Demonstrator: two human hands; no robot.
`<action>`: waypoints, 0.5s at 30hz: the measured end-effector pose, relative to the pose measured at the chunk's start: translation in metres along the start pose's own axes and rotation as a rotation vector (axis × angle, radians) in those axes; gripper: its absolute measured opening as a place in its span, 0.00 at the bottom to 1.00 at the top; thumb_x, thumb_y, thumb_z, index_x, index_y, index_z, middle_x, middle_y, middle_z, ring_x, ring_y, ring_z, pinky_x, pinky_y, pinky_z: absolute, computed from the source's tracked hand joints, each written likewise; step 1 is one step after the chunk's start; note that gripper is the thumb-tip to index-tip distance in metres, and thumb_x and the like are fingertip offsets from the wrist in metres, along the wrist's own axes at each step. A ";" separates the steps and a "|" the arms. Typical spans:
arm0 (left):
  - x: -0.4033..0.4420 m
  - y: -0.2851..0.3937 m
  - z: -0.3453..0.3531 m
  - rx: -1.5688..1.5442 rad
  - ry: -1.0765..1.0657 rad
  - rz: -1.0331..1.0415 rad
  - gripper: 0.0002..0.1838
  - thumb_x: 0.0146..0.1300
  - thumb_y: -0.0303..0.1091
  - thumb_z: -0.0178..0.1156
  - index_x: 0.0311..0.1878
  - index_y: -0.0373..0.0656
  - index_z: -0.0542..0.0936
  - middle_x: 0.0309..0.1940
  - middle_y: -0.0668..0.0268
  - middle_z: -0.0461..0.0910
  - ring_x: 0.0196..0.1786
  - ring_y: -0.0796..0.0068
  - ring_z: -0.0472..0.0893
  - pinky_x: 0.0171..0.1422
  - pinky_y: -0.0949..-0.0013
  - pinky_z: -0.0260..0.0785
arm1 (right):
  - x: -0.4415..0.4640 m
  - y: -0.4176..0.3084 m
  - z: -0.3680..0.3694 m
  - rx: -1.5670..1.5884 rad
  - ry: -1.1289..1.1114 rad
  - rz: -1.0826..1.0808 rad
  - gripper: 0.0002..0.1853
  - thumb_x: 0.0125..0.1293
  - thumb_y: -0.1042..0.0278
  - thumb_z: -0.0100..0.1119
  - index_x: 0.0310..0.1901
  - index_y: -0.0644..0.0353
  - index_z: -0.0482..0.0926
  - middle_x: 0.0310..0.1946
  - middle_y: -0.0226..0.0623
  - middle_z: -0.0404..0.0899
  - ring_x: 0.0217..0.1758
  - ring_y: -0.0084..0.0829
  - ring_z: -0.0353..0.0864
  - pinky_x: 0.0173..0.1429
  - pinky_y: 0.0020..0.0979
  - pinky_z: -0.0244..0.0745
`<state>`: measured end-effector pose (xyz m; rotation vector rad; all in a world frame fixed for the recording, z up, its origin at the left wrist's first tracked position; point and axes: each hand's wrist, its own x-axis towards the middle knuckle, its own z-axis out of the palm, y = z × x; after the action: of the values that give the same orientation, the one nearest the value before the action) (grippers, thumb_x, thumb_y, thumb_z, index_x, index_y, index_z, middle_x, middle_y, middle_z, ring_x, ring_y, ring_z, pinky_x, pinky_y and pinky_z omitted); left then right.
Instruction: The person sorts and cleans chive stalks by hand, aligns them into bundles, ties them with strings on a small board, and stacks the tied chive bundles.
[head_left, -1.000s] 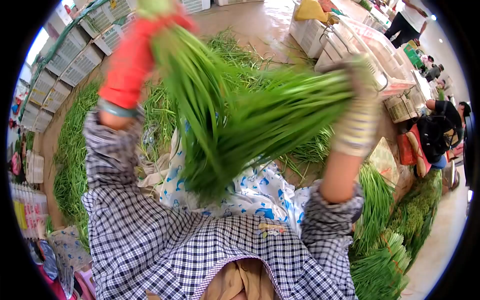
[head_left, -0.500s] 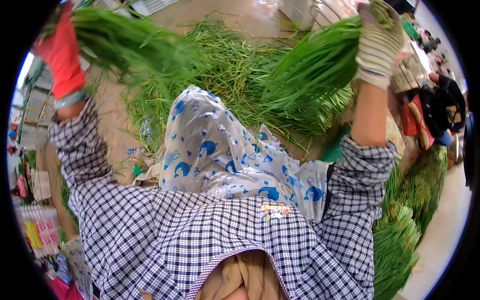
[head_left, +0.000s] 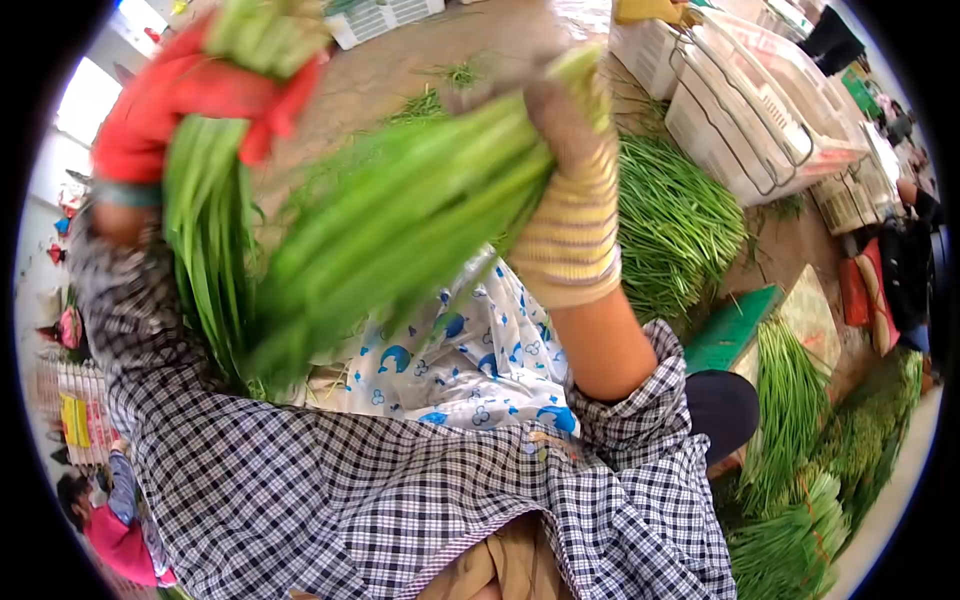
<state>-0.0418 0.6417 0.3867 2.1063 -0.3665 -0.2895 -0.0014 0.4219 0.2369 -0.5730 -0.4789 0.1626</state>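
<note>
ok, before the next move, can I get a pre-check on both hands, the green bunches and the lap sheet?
1. Left hand, red glove, closed on the left bunch: ok.
2. Right hand, striped glove, closed around the right bunch: ok.
3. Leaf ends of the two bunches apart in view: not ok, they overlap at lower left.
4. Leaves free of tangles: cannot tell, the right bunch is motion-blurred.
5. Patterned sheet over the lap: ok where visible, partly hidden behind the right bunch.
6. Stems lined up at the held ends: cannot tell, blurred and partly covered by the gloves.
</note>
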 end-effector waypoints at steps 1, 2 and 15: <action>0.010 -0.016 0.021 -0.236 -0.079 0.057 0.18 0.60 0.31 0.58 0.52 0.34 0.76 0.33 0.61 0.79 0.29 0.77 0.78 0.29 0.77 0.70 | -0.006 0.018 -0.013 0.139 0.108 0.111 0.20 0.60 0.56 0.70 0.48 0.55 0.73 0.33 0.33 0.81 0.39 0.33 0.83 0.59 0.44 0.77; 0.021 -0.032 0.042 -0.460 -0.171 0.096 0.19 0.59 0.32 0.56 0.52 0.34 0.76 0.33 0.60 0.79 0.28 0.77 0.77 0.27 0.77 0.70 | -0.023 0.027 -0.016 0.325 0.166 0.142 0.24 0.62 0.63 0.66 0.56 0.59 0.68 0.40 0.42 0.81 0.39 0.37 0.84 0.45 0.39 0.84; 0.070 -0.222 0.269 -1.097 -0.134 -0.224 0.38 0.63 0.38 0.60 0.74 0.38 0.57 0.68 0.60 0.67 0.67 0.68 0.69 0.72 0.64 0.60 | -0.167 0.037 -0.147 0.129 0.608 0.383 0.29 0.63 0.69 0.64 0.66 0.57 0.66 0.58 0.37 0.76 0.58 0.34 0.77 0.63 0.37 0.73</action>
<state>-0.0372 0.5193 0.0521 1.0422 -0.0079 -0.6006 -0.0780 0.3355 0.0432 -0.5515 0.2344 0.3669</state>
